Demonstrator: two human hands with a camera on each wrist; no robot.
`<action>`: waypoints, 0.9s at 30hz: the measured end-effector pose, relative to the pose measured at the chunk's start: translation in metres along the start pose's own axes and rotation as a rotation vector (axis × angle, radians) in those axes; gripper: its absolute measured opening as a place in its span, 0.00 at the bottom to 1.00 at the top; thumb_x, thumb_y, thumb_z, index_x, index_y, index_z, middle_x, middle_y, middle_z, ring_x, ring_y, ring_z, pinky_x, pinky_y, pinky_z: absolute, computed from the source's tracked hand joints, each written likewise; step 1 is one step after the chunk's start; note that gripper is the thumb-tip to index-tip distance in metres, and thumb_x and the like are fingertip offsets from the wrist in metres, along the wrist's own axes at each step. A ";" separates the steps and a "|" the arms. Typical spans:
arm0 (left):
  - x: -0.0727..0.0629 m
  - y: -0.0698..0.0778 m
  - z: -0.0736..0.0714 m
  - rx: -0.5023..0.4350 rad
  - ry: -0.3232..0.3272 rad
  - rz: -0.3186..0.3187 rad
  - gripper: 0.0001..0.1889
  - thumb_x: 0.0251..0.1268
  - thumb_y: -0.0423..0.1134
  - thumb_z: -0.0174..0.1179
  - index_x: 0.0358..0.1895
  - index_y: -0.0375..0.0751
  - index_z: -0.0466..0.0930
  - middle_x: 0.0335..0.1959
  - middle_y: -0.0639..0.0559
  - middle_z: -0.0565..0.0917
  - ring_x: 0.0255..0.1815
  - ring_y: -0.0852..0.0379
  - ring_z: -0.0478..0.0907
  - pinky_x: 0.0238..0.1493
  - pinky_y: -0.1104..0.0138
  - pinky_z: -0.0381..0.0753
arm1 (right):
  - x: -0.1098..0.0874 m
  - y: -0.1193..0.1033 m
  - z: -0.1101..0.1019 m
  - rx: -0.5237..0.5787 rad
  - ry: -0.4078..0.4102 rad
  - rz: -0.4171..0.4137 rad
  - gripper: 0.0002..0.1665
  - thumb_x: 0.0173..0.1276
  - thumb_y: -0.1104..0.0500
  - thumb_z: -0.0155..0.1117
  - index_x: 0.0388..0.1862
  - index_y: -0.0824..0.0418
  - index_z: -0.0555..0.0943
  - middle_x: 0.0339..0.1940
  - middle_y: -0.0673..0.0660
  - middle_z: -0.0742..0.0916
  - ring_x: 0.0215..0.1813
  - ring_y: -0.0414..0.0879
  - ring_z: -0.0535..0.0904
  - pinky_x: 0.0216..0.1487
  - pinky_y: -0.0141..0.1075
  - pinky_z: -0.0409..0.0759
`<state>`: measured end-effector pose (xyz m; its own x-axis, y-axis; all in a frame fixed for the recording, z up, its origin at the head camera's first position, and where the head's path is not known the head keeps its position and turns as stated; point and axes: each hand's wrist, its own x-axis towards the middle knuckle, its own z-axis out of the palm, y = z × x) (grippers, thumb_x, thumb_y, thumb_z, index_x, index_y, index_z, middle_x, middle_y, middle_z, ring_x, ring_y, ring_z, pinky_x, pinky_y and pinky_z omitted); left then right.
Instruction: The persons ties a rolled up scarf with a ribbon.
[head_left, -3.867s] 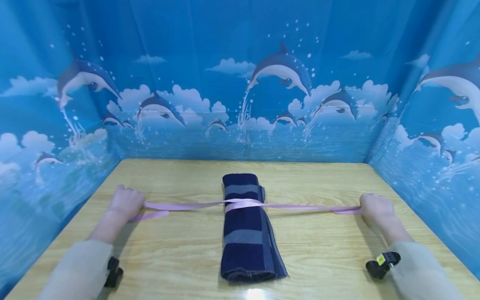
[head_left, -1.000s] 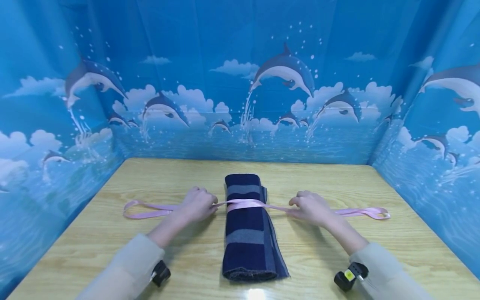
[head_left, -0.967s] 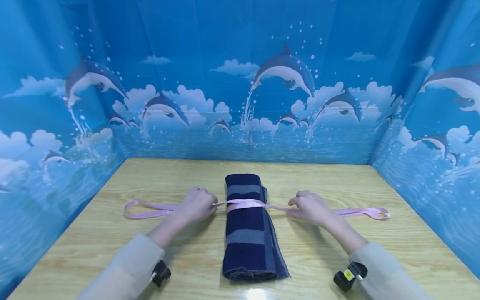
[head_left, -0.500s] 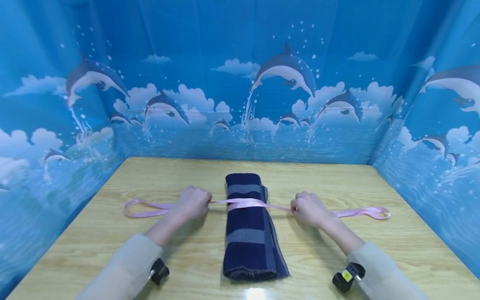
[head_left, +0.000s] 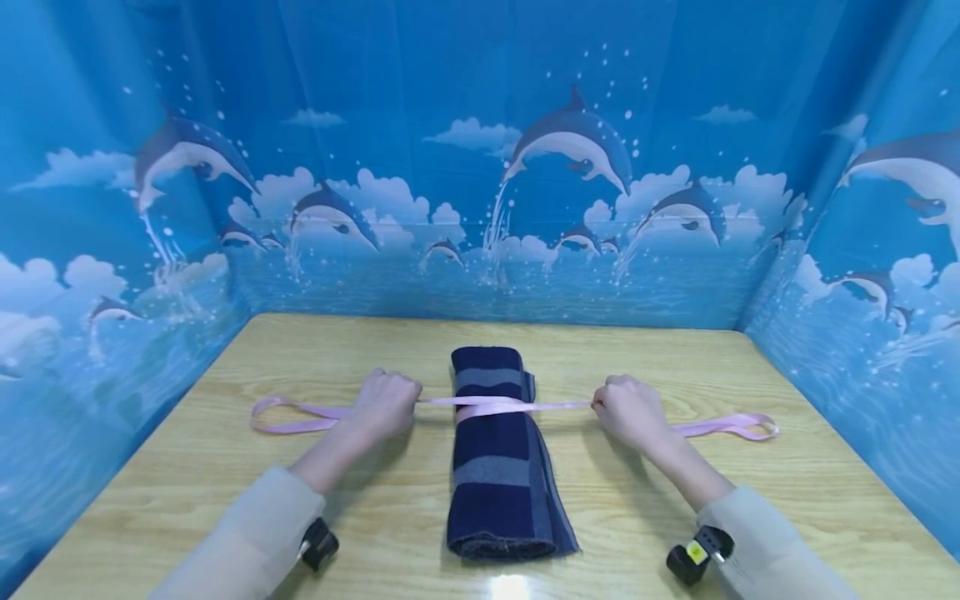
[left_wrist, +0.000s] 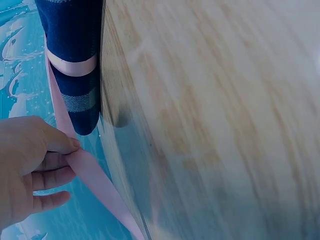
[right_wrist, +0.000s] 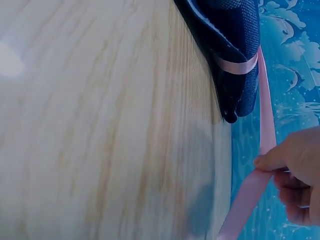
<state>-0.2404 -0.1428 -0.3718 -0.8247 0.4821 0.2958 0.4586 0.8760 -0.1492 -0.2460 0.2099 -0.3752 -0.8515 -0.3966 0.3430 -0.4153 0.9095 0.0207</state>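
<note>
The left hand [head_left: 385,406] pinches the ribbon [head_left: 491,409] between thumb and forefinger, the other fingers bent loosely below it in the left wrist view. The grip is close to the roll [head_left: 489,475] rather than at the ribbon's end, probably because a short span is easier to draw tight; the surplus lies in a slack loop on the table [head_left: 360,517], out to the left.

A wrist camera [head_left: 318,543] sits under the left sleeve [head_left: 247,533], turned towards the work.

The roll, dark blue cloth with grey bands, lies in the middle of the table between the hands, its long side running away from the person. Set so, it lets the ribbon run out sideways to either hand. The pink band goes round its sides and over its top, where two strands overlap; whether they are knotted or only crossed, I cannot tell. The band seems to be what keeps the cloth together there, while the near end spreads to the right in a loose flap.

The right hand [head_left: 628,406] pinches the other strand, also thumb against finger, with the rest of the fingers curled in. It mirrors the left, and the strands look straight and taut, so the two pulls seem to balance across the roll. Its spare ribbon rests in another loop farther right.
</note>
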 end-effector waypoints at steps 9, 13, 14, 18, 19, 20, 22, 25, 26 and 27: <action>-0.004 0.001 -0.004 0.023 0.059 -0.062 0.12 0.36 0.25 0.55 0.09 0.46 0.69 0.08 0.55 0.67 0.10 0.57 0.63 0.13 0.62 0.66 | -0.002 -0.003 -0.007 -0.017 0.000 0.060 0.14 0.58 0.64 0.60 0.14 0.54 0.79 0.13 0.48 0.76 0.17 0.43 0.71 0.14 0.39 0.67; -0.004 0.002 -0.006 0.009 0.027 -0.114 0.13 0.38 0.24 0.55 0.09 0.45 0.69 0.09 0.55 0.67 0.11 0.56 0.64 0.13 0.62 0.67 | -0.003 -0.003 -0.008 -0.007 -0.024 0.069 0.20 0.59 0.66 0.55 0.08 0.54 0.70 0.09 0.47 0.70 0.15 0.41 0.63 0.13 0.36 0.62; -0.004 0.002 -0.006 0.006 0.017 -0.129 0.13 0.39 0.24 0.55 0.09 0.45 0.69 0.09 0.55 0.67 0.11 0.56 0.65 0.13 0.62 0.67 | -0.002 -0.003 -0.009 -0.004 -0.032 0.077 0.21 0.60 0.65 0.55 0.08 0.54 0.68 0.09 0.47 0.69 0.15 0.41 0.62 0.13 0.35 0.61; -0.004 0.003 -0.005 -0.009 0.015 -0.174 0.14 0.40 0.24 0.54 0.09 0.45 0.67 0.09 0.54 0.68 0.11 0.54 0.67 0.13 0.60 0.69 | -0.002 -0.004 -0.011 0.027 -0.055 0.132 0.24 0.63 0.63 0.55 0.07 0.54 0.65 0.07 0.47 0.67 0.14 0.42 0.61 0.13 0.35 0.60; -0.005 0.003 -0.004 -0.016 0.019 -0.187 0.14 0.41 0.24 0.54 0.09 0.45 0.67 0.09 0.53 0.69 0.11 0.54 0.67 0.13 0.59 0.69 | -0.002 -0.004 -0.012 0.036 -0.055 0.143 0.23 0.63 0.63 0.55 0.08 0.54 0.65 0.07 0.47 0.67 0.14 0.42 0.61 0.14 0.36 0.61; -0.005 0.003 -0.004 -0.023 0.024 -0.199 0.14 0.41 0.24 0.54 0.09 0.44 0.67 0.09 0.53 0.70 0.11 0.53 0.68 0.13 0.59 0.70 | -0.002 -0.005 -0.012 0.043 -0.054 0.154 0.22 0.63 0.62 0.55 0.09 0.54 0.67 0.08 0.48 0.68 0.15 0.43 0.62 0.14 0.37 0.62; -0.005 0.004 -0.003 -0.034 0.037 -0.217 0.13 0.42 0.24 0.54 0.10 0.43 0.68 0.09 0.52 0.71 0.12 0.52 0.69 0.12 0.58 0.70 | -0.003 -0.005 -0.012 0.060 -0.053 0.168 0.20 0.63 0.62 0.55 0.11 0.55 0.71 0.09 0.49 0.70 0.16 0.44 0.65 0.15 0.39 0.65; -0.006 0.005 -0.003 -0.047 0.059 -0.234 0.13 0.42 0.25 0.55 0.10 0.43 0.68 0.09 0.51 0.71 0.11 0.51 0.69 0.12 0.58 0.70 | -0.003 -0.004 -0.013 0.078 -0.046 0.184 0.14 0.63 0.62 0.55 0.19 0.58 0.80 0.13 0.51 0.75 0.18 0.47 0.69 0.18 0.44 0.70; -0.006 0.005 -0.003 -0.051 0.070 -0.235 0.13 0.42 0.24 0.54 0.10 0.42 0.67 0.09 0.51 0.71 0.11 0.51 0.69 0.11 0.58 0.70 | -0.003 -0.004 -0.013 0.085 -0.043 0.190 0.12 0.63 0.62 0.55 0.22 0.59 0.82 0.14 0.52 0.77 0.19 0.48 0.71 0.19 0.45 0.71; -0.006 0.005 -0.003 -0.054 0.081 -0.234 0.13 0.42 0.24 0.54 0.09 0.42 0.67 0.09 0.51 0.70 0.11 0.52 0.69 0.11 0.58 0.70 | -0.003 -0.004 -0.013 0.093 -0.039 0.196 0.11 0.63 0.62 0.55 0.24 0.60 0.83 0.15 0.53 0.78 0.19 0.49 0.72 0.20 0.46 0.72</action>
<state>-0.2320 -0.1415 -0.3715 -0.8821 0.2622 0.3912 0.2775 0.9606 -0.0181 -0.2382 0.2088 -0.3644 -0.9297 -0.2198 0.2957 -0.2671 0.9549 -0.1300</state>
